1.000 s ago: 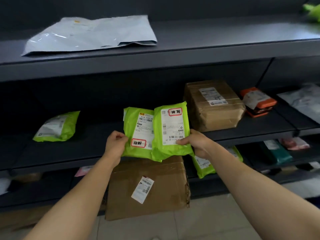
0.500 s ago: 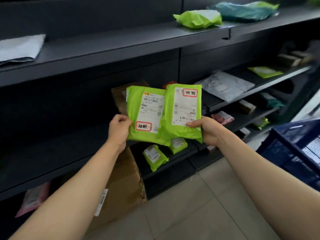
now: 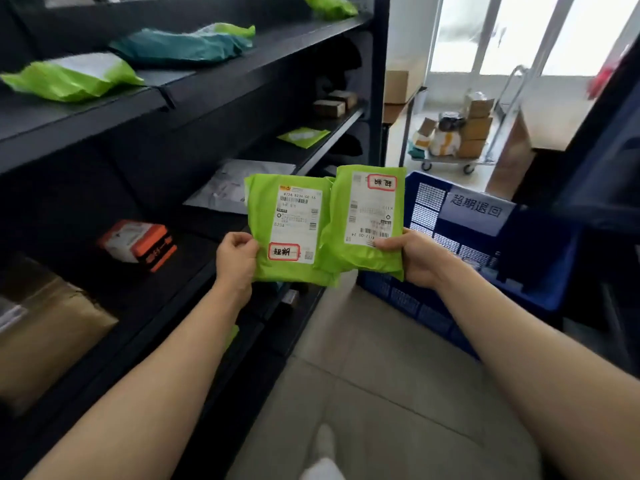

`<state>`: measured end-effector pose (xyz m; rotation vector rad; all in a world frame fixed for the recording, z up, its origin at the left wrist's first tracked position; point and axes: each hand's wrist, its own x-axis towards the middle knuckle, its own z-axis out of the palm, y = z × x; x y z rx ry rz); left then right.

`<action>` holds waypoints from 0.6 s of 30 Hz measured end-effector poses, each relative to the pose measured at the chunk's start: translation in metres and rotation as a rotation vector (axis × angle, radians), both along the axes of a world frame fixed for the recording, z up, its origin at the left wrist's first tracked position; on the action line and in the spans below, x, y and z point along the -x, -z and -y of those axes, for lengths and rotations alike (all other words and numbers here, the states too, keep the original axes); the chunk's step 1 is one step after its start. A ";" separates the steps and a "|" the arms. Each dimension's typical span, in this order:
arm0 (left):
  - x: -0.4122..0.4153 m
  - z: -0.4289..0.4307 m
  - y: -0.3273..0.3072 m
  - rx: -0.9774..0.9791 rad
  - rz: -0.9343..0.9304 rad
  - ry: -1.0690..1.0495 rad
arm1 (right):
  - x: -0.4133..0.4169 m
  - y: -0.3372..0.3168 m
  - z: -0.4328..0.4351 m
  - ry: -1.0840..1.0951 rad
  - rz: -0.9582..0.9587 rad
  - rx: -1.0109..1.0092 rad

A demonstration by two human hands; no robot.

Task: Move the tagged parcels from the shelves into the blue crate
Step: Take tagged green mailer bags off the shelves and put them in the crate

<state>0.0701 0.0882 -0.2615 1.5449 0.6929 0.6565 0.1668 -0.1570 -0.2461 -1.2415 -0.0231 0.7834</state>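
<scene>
Left hand (image 3: 237, 259) pinches the lower left edge of one green tagged parcel (image 3: 289, 230); right hand (image 3: 415, 256) grips the bottom right corner of a second green parcel (image 3: 367, 220). Both parcels are held upright, overlapping, off the shelves (image 3: 194, 81). The blue crate (image 3: 485, 258) stands just behind them on the floor.

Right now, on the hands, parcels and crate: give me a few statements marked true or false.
1. The left hand grips the left parcel; the right hand grips the right parcel. True.
2. Both parcels lie inside the blue crate. False: both are held up, outside it.
3. Each held parcel bears a red-bordered tag. True.
4. The orange parcel lies in the crate. False: it lies on a shelf.
</scene>
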 end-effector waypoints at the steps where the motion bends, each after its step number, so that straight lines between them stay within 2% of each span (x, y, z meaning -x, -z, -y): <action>1: -0.021 0.009 0.001 -0.002 0.003 0.039 | -0.010 0.001 0.014 0.053 0.001 0.014; 8: -0.167 0.053 0.007 0.046 0.018 0.298 | -0.091 0.005 0.076 0.352 0.005 0.052; 18: -0.343 0.043 0.002 -0.019 -0.022 0.414 | -0.235 0.006 0.064 0.532 -0.017 0.054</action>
